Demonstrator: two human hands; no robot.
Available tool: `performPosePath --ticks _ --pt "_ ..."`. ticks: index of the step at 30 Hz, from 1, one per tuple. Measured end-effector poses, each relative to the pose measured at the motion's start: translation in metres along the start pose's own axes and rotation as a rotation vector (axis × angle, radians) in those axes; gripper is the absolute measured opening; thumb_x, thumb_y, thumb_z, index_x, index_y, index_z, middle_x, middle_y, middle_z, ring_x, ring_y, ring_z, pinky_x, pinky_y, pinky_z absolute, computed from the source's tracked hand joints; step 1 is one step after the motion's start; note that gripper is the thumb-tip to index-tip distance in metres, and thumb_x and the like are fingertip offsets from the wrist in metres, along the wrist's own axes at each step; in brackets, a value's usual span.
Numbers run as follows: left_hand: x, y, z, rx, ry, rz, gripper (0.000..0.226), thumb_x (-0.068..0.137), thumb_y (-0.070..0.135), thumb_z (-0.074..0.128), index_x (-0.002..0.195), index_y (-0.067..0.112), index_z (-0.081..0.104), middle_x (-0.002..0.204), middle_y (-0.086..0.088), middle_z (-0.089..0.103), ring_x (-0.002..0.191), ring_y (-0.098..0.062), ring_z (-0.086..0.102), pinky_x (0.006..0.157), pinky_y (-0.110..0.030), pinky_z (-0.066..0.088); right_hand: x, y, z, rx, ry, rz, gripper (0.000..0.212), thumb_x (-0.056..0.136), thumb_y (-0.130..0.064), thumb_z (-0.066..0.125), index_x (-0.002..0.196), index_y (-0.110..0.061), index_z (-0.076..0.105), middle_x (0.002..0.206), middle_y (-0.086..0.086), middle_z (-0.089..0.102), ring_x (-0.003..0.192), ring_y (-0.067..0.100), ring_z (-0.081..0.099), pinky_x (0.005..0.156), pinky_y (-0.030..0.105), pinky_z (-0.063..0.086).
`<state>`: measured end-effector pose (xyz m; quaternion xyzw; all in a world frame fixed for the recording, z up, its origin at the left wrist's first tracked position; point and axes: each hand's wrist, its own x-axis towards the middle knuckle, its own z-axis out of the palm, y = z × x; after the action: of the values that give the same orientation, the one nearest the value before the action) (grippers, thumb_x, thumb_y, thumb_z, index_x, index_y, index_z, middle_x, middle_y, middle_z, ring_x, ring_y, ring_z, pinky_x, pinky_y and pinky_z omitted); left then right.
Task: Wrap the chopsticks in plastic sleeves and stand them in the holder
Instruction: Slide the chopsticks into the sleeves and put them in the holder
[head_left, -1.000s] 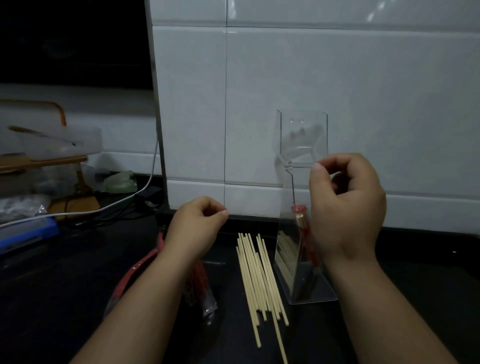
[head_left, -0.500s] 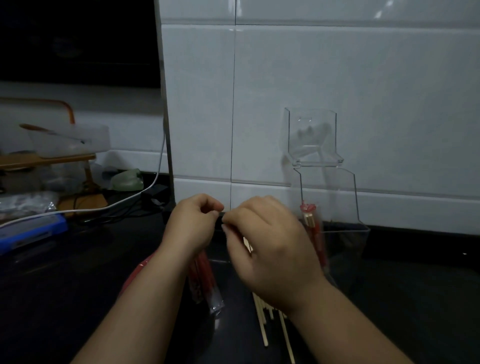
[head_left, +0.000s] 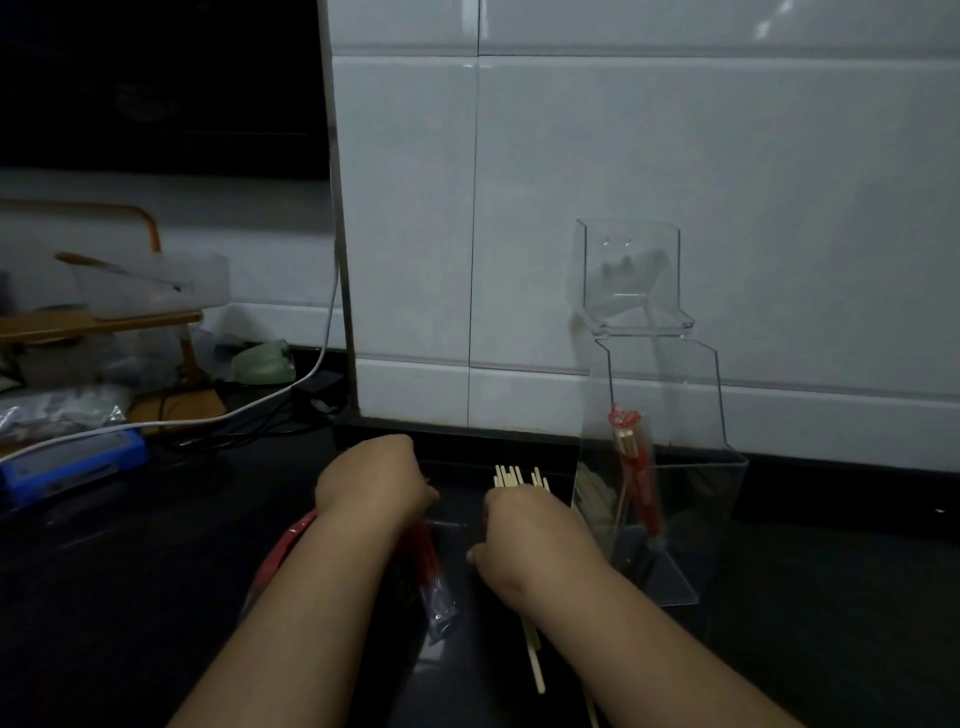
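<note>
Chopsticks of pale bare wood lie in a loose bundle on the dark desk, tips pointing at the white tiled wall. The right hand lies palm down over the middle of the bundle, fingers bent down at the far tips. Whether it grips any chopsticks I cannot tell. Just to its left, the left hand is curled with knuckles up above a pile of clear plastic sleeves with red print. Whether it pinches one is hidden. To the right of the bundle a tall clear acrylic holder stands against the wall, lid tipped up. Inside it one wrapped pair in a red-printed sleeve leans, top to the left. At far left, a white cable runs past a blue box.
</note>
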<state>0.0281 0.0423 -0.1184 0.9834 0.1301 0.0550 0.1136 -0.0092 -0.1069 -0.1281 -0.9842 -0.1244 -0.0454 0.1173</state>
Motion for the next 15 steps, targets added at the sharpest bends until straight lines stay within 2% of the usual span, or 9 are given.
performPosePath --ticks 4,11,15 --pt "0.0 -0.001 0.001 0.016 -0.017 -0.023 0.031 0.083 0.043 0.071 0.105 0.024 0.06 0.107 -0.001 0.063 0.094 -0.022 0.059 0.073 -0.034 0.045 0.003 -0.001 0.004 -0.036 -0.07 0.079 0.019 0.091 -0.024 0.066 0.105 -0.011 0.066 0.099 0.008 0.063 0.096 0.027 0.065 0.068 0.029 0.044" --pt "0.009 -0.004 0.011 0.035 -0.034 0.001 0.035 0.089 0.035 0.067 0.119 0.018 0.061 0.12 -0.006 0.062 0.105 -0.026 0.061 0.078 -0.034 0.049 0.003 0.002 0.003 -0.017 -0.078 0.122 0.021 0.092 -0.023 0.065 0.106 -0.008 0.067 0.107 0.011 0.064 0.099 0.028 0.065 0.07 0.027 0.043" --pt "0.012 -0.004 0.015 0.029 -0.057 0.018 0.036 0.092 0.031 0.062 0.126 0.019 0.06 0.137 -0.009 0.056 0.114 -0.027 0.06 0.091 -0.037 0.052 0.002 0.001 0.001 -0.016 -0.09 0.138 0.025 0.091 -0.024 0.065 0.11 -0.008 0.067 0.109 0.011 0.064 0.1 0.028 0.065 0.07 0.026 0.043"
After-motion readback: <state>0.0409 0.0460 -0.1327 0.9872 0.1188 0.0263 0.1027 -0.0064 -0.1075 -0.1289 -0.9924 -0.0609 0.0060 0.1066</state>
